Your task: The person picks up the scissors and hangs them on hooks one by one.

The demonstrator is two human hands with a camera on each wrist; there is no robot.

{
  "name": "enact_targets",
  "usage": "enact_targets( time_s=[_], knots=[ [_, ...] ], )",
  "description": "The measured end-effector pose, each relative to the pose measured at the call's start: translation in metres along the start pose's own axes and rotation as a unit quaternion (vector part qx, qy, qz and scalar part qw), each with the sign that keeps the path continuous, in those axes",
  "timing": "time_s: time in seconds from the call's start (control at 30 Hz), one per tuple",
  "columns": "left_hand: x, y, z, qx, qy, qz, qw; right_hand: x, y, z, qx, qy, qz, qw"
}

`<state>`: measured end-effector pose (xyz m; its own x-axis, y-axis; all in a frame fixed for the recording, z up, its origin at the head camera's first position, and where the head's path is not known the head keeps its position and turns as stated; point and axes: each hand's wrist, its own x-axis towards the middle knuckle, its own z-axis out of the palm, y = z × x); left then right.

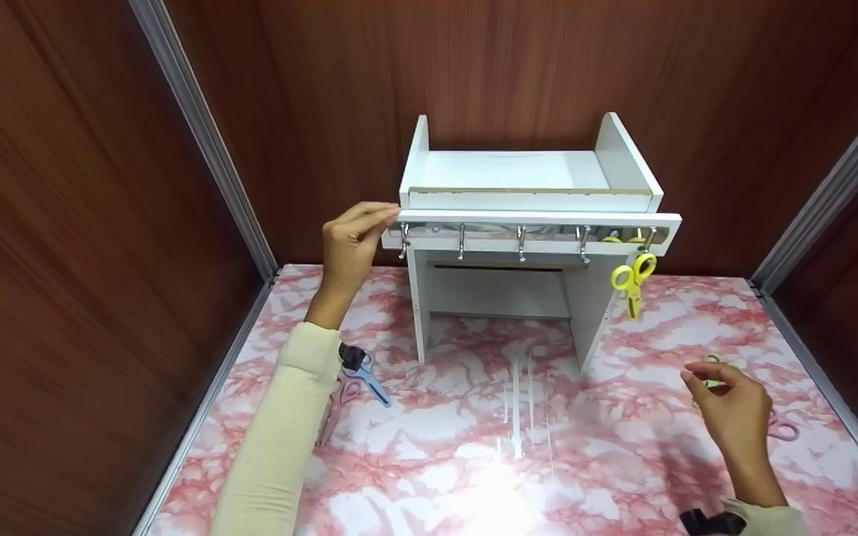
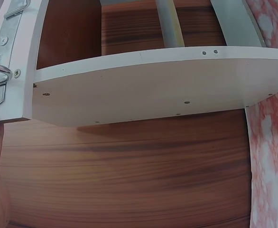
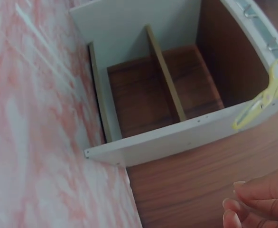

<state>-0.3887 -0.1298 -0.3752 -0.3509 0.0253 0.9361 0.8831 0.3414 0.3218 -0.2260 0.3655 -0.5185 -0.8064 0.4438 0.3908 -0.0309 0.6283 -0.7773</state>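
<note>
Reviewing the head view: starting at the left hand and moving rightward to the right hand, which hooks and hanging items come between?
Left hand → first hook → second hook → third hook → fourth hook → hanging yellow scissors → right hand.

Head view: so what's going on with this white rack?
A person's left hand holds the left end of the hook rail on the white rack. Yellow scissors hang from its rightmost hook. The right hand, seemingly empty, is above the marbled table, where blue scissors and others lie.
</note>
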Motion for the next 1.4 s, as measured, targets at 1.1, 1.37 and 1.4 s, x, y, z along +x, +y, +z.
enact_targets(
  time_s=[1.1, 1.37, 1.4],
  knots=[
    [0.001, 0.0, 0.0, -0.01, -0.005, -0.002, 0.9999, -0.018, 0.042, -0.015, 0.01, 0.006, 0.07, 0.9975],
    [0.0, 0.0, 0.0, -0.007, 0.003, -0.003, 1.0, -0.022, 0.05, -0.018, 0.013, -0.004, 0.098, 0.9951],
    [0.0, 0.001, 0.0, -0.009, 0.003, -0.003, 1.0, -0.022, 0.051, -0.019, 0.015, -0.003, 0.102, 0.9947]
  ],
)
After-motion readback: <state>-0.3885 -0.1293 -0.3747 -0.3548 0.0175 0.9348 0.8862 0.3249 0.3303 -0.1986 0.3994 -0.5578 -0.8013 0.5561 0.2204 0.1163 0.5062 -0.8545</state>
